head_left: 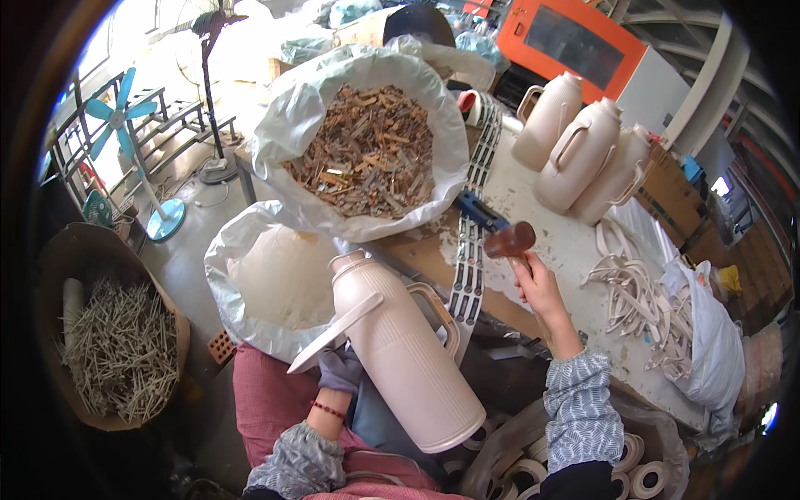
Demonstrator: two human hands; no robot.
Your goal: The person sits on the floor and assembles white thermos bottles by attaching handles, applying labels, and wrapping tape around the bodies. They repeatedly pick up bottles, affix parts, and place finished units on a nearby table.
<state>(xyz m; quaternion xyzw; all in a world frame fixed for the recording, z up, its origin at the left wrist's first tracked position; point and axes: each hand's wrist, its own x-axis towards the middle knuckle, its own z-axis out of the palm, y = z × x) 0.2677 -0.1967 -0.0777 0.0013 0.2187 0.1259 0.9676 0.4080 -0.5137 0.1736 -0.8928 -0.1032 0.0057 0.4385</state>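
Head view: A pale pink flask (408, 358) leans across a worker's lap, apparently for steadiness, its carrying strap (337, 333) jutting out above the gloved left hand (340, 369), whose grip cannot be told, its fingers partly hidden. The right hand (542, 292) has its fingers closed around a mallet (510, 240), held up beside the flask, seemingly to keep it clear, near the surface (575, 275).

I see room to reach along the bare desk (514, 185) between the jugs (587, 170) and the clip strip (468, 260), though the mallet (511, 240) hangs across its near end and straps (637, 304) crowd the right.
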